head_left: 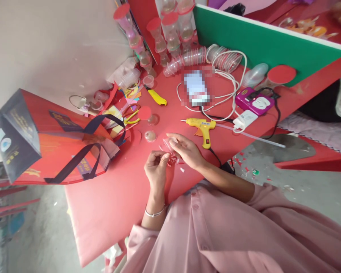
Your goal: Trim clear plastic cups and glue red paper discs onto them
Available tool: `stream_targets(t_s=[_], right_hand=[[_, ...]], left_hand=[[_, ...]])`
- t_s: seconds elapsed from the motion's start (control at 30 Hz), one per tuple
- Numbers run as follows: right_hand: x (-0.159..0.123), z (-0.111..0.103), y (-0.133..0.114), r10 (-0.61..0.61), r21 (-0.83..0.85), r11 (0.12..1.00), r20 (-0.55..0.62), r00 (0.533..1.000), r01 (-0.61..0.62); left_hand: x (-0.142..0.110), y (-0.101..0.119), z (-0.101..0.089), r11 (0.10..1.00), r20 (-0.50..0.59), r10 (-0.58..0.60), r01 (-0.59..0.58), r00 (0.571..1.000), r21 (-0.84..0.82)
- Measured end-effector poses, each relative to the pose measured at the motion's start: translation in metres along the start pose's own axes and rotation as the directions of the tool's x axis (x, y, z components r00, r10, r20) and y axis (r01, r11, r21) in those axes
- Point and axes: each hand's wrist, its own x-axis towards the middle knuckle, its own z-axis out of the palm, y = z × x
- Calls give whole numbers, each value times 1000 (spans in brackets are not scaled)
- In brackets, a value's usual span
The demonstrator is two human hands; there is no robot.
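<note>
My right hand grips a small clear plastic piece, perhaps a cup, its shape partly covered by the fingers. Close beside it, my left hand is closed in a pinch, thumb against fingers; what it pinches is too small to make out. Red and clear scraps lie on the table between and under the hands. Just beyond them stands a small clear cup with pale contents, and behind it a similar cup with a red disc. A yellow glue gun lies on its side past my right hand.
A red bag occupies the table's left. Farther back are a yellow cutter, a phone with white cables, a purple power strip, stacked plastic cups and a green board.
</note>
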Motion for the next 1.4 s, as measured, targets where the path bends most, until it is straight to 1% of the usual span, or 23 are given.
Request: stream_targets(t_s=[0.13, 0.2, 0.27, 0.37, 0.47, 0.57, 0.67, 0.77, 0.9, 1.13, 1.4], right_hand=[[-1, 1, 1, -58, -113, 992, 29, 998, 61], [-2, 1, 1, -94, -188, 977, 55, 994, 103], [-3, 1, 0, -142, -255, 955, 62, 988, 154], [-3, 0, -2, -179, -315, 930, 60, 982, 189], [-4, 0, -4, -163, -333, 927, 64, 985, 175], [-4, 1, -4, -168, -347, 922, 43, 985, 172], [-3, 1, -2, -196, -357, 917, -22, 980, 175], [-2, 1, 0, -220, -363, 914, -68, 973, 182], [-2, 0, -1, -251, -397, 895, -73, 965, 203], [-3, 1, -2, -306, -479, 847, -87, 948, 230], [-4, 2, -5, -353, -538, 804, -87, 932, 254]], left_hand=[[1, 0, -1, 997, 103, 47, -40, 994, -71], [2, 1, -2, 994, 111, 88, -81, 990, -71], [2, 1, -3, 991, 119, 100, -88, 988, -98], [3, 2, -4, 977, 180, 40, -1, 983, -215], [2, 4, -3, 943, 218, -53, 120, 975, -309], [0, 8, -1, 922, 212, -146, 211, 966, -325], [-2, 14, 1, 917, 212, -190, 250, 959, -310], [-4, 17, 1, 935, 212, -164, 220, 963, -278], [-4, 15, -1, 971, 182, -99, 135, 978, -197], [-5, 9, -3, 997, 121, -49, 56, 991, -53], [-4, 9, -4, 1000, 120, -15, 15, 993, -1]])
